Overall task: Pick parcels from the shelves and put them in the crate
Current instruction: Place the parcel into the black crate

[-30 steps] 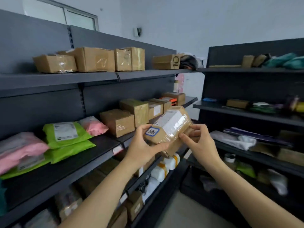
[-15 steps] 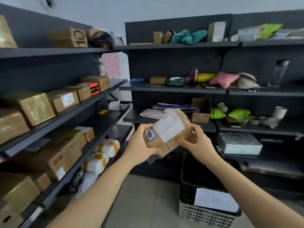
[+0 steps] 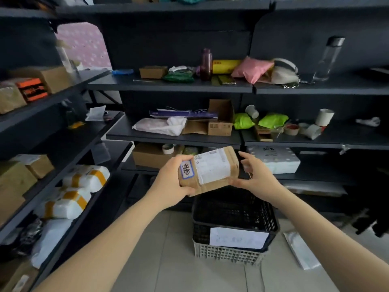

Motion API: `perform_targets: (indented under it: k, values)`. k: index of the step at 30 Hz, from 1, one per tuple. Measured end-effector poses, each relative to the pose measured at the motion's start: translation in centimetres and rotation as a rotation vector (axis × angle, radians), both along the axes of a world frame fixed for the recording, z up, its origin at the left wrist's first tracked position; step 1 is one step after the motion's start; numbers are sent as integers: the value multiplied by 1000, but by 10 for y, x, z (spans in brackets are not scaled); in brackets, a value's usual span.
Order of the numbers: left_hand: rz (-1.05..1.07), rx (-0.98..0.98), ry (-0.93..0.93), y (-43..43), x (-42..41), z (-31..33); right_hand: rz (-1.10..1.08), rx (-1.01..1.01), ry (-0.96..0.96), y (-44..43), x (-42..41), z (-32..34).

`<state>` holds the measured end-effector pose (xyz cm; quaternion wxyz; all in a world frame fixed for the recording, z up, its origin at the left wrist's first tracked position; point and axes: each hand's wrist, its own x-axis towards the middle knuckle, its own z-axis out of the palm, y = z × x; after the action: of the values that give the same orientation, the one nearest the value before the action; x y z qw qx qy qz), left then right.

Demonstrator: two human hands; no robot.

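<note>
**Parcel held over the crate**

Head view: the left hand (image 3: pixel 171 182) grips the brown parcel (image 3: pixel 210 170) by its left end. The right hand (image 3: pixel 257 175) cups the right end, thumb under the edge. The parcel hangs just above the black crate (image 3: pixel 271 220). The next move is probably to lower it in and let go.

the left hand (image 3: pixel 170 182) grips the left end of a taped cardboard parcel (image 3: pixel 212 169), thumb on top beside a blue-edged sticker (image 3: pixel 187 169). the right hand (image 3: pixel 256 175) sits at the opposite end, thumb touching the lower corner, fingers curved just beside it. just below the grip, a black crate (image 3: pixel 199 230) stands on the tiled floor.
</note>
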<state>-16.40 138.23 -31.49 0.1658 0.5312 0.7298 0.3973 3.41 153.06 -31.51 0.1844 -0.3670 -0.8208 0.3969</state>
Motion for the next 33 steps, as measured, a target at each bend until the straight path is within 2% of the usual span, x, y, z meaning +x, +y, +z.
perform_targets:
  k: [7,11,17,19,21,27,33]
  values:
    - [-179,-179,89,111,-55,-67,143,98,-184,82,-46,-43]
    - [-264,-235,33,184,-100,-105,99,61,-266,144,-92,-82]
    - [-283,-321,-14,268,-156,-158,24,-8,-283,216,-137,-144]
    - [-312,-365,-15,300,-170,-194,-6,-50,-299,248,-148,-181]
    - [-301,-351,5,301,-170,-207,-5,-55,-304,253,-150,-188]
    - [-236,-451,-4,334,-174,-306,-111,-113,-429,288,-160,-293]
    - [16,-579,-39,338,-197,-401,-355,-374,-613,296,-158,-412]
